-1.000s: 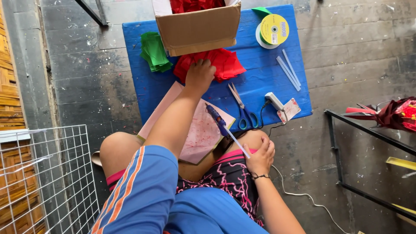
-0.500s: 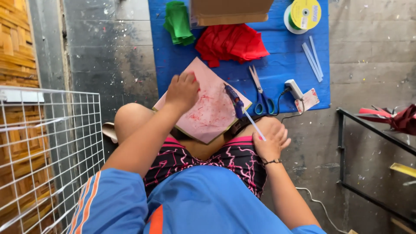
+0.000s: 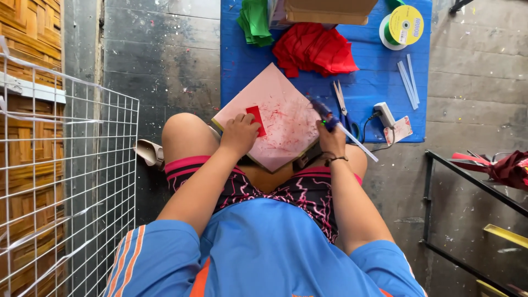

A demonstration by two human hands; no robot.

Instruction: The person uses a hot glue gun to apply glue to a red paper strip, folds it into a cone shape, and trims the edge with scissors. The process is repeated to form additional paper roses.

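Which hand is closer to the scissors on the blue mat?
Right. The right hand holds a glue gun just beside the scissors on their left. The left hand rests on a red piece on the pink board, farther away.

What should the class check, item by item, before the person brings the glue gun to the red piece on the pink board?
1. Red piece lies flat on the pink board: ok.
2. Left hand holds the red piece down at its lower end: ok.
3. Right hand grips the glue gun, a glue stick jutting from its back: ok.
4. Left fingers clear of where glue would land: cannot tell.
5. Board steady on the lap: ok, it rests across the knees and against the blue table.
6. Scissors and cord clear of the board: ok, they lie beside it on the table.
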